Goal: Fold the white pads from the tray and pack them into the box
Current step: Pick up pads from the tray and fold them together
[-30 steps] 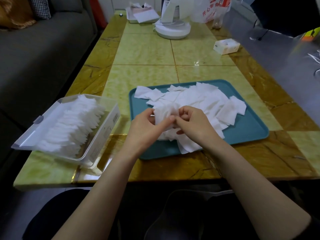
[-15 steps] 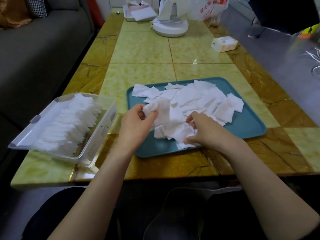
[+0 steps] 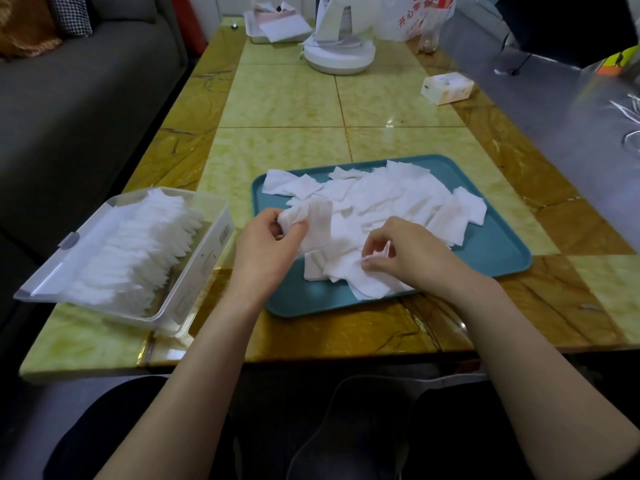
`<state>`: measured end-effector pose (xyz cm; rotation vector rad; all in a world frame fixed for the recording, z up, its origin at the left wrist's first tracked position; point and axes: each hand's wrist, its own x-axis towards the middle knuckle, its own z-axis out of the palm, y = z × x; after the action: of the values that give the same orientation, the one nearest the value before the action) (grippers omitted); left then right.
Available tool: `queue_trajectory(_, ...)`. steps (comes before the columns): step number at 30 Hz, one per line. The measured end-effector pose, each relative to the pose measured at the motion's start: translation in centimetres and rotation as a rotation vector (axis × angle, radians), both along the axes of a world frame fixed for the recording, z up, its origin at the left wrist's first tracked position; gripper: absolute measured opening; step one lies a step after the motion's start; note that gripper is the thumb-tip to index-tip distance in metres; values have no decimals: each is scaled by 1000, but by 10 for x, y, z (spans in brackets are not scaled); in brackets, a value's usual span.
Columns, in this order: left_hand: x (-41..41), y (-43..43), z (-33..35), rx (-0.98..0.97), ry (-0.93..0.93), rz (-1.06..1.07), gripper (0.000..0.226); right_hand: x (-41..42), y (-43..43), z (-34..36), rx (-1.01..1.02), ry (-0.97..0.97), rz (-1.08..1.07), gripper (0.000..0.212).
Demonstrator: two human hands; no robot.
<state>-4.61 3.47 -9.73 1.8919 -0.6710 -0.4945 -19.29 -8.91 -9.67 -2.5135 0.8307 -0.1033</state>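
The person is sitting at a yellow-green tiled table (image 3: 284, 98) and is working with both hands over the teal tray (image 3: 502, 251). The left hand (image 3: 266, 244) is gripping a folded pad (image 3: 317, 220) between the thumb and the curled fingers, and is holding it a little above the left part of the tray. The right hand (image 3: 405, 251) is resting low on the near part of the tray, and its thumb and forefinger are pinching the edge of a loose pad (image 3: 367, 271) that is lying at the front of the heap. The pile of white pads (image 3: 398, 199) is lying spread over the middle and the far side of the tray, with many pieces overlapping. The clear plastic box (image 3: 201, 268) is standing on the table just to the left of the tray, near the table's edge, with its lid (image 3: 69, 261) hanging open toward the grey sofa (image 3: 86, 98). The packed pads (image 3: 138, 251) are standing in a dense row inside the box. Farther on the table, well apart from the tray, a small white carton (image 3: 446, 87) and a white round base (image 3: 341, 55) are standing.
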Motion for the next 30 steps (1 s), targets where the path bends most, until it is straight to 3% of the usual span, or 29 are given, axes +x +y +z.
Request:
queue_trajectory(5,2,2,-1,-10,-19,9,9,9,-2,6,112,-481,-250,7)
queue_trajectory(8,3,4,-1,-12,-23,12,9,21,-1,5,246,-590,-310,5)
queue_trajectory(14,8,11,-1,-11,-32,16,16,50,2,-12,265,-501,-270,14)
queue_trajectory(20,13,13,-2,-26,-51,19,10,58,1,-29,116,-188,-234,59)
queue_trajectory(27,16,11,-3,-51,-34,23,12,56,4,-23,9,-339,-177,38)
queue_trajectory(30,16,11,-3,-64,-20,26,8,54,4,-22,39,-298,-183,26)
